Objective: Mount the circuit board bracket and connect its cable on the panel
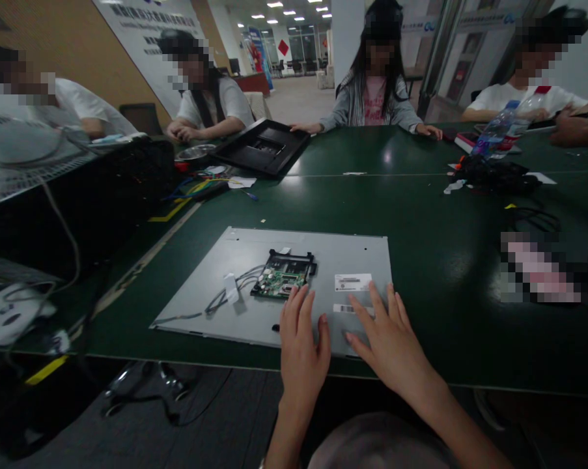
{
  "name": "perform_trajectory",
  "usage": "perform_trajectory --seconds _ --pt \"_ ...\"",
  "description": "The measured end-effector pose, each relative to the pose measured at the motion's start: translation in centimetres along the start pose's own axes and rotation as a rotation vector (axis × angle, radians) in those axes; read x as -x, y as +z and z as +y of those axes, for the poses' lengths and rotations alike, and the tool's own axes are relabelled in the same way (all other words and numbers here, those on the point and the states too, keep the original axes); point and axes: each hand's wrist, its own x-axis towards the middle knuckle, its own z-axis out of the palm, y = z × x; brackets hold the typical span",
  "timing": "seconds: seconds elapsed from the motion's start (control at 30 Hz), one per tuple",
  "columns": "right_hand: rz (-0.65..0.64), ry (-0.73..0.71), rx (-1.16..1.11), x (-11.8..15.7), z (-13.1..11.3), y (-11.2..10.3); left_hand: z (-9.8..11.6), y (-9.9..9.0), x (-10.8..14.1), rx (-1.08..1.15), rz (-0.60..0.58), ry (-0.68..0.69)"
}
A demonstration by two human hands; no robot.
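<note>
A flat grey metal display panel [200,280] lies on the green table in front of me. Near its middle sits a green circuit board [278,281] in a black bracket [294,262], with grey cables [247,279] running off to the left under a piece of white tape. Two white labels, one the upper label [353,282], are stuck on the right part. My left hand [303,339] is over the panel's front edge, fingers extended, fingertips by the board's lower right corner. My right hand [389,332] has its fingers spread over the labels. Neither hand holds anything.
Across the green table [440,254] a person rests a hand on a black monitor housing [264,146]. More people sit around. At right are plastic bottles [496,130], a black cable bundle [493,174] and a blurred pink item [540,267]. Cluttered wires [200,185] lie at left.
</note>
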Motion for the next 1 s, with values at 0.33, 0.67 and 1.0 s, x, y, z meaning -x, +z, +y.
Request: perform_trajectory --seconds 0.33,0.67,1.0 --pt "0.040 -0.006 -0.069 -1.2 -0.9 0.8 1.1 0.4 0.1 0.018 0.001 -0.013" --pt "0.061 -0.052 -0.203 -1.9 -1.5 1.0 2.3 0.4 0.4 0.020 -0.003 -0.032" --pt "0.077 -0.077 -0.187 -1.5 -1.0 1.3 -0.3 -2.8 -1.9 -0.034 0.153 -0.093"
